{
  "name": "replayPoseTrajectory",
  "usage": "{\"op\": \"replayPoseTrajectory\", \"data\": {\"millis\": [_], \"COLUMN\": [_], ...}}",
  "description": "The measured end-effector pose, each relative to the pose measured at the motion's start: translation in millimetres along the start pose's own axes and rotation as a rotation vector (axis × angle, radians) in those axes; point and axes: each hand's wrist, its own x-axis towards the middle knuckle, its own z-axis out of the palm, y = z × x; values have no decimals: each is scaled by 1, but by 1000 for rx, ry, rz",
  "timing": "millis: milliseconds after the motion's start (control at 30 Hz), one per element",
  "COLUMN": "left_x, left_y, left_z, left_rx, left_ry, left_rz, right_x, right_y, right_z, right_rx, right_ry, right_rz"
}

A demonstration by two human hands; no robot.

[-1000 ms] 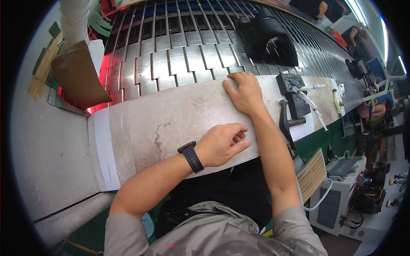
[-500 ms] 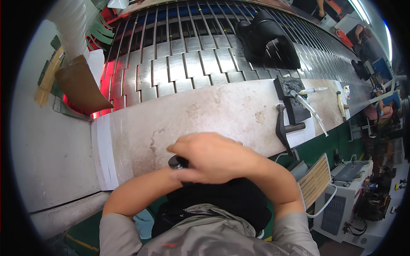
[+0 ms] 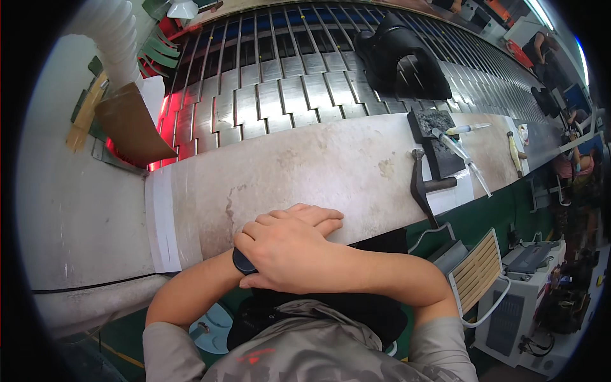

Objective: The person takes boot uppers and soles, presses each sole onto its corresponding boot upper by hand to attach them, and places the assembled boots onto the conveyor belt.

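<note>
My left hand [image 3: 319, 215] lies at the near edge of the pale, stained work board [image 3: 356, 156], its visible fingers stretched out flat. Across its back and wrist is my right hand [image 3: 283, 248], fingers and thumb wrapped round, hiding most of the left hand. A dark watch [image 3: 242, 261] shows on the left wrist, beside the right hand's knuckles. To the right on the board lies a dark-headed hammer [image 3: 420, 186]. Past it are two dark rough blocks [image 3: 434, 126], with one syringe [image 3: 459, 153] resting across them and another syringe [image 3: 468, 128] nearby.
Beyond the board runs a metal slat conveyor [image 3: 267, 99], carrying a black moulded saddle-shaped piece [image 3: 372, 54]. A yellowish tool [image 3: 514, 153] lies at the board's right end. A wooden-slatted seat [image 3: 474, 267] stands at the right. A brown cardboard flap [image 3: 130, 130] hangs at the left.
My right hand has shifted left and down over the left wrist. The left hand's fingers, hidden before, now show stretched out on the board. The whole view has shifted slightly.
</note>
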Motion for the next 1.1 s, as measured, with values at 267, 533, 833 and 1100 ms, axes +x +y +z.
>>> {"op": "replayPoseTrajectory", "data": {"millis": [267, 533, 833, 1100], "left_x": [-39, -120, -108, -111], "left_y": [4, 11, 8, 11], "left_z": [-16, -13, -9, -11], "left_rx": [101, 43, 169, 170], "left_ry": [73, 780, 840, 842], "left_rz": [-113, -750, -818, -830], "right_x": [1, -59, -60, -58], "right_y": [7, 127, 123, 116], "right_z": [7, -20, -14, -19], "right_rx": [70, 254, 136, 202], "right_ry": [83, 684, 753, 749], "right_rz": [-89, 592, 502, 544]}}
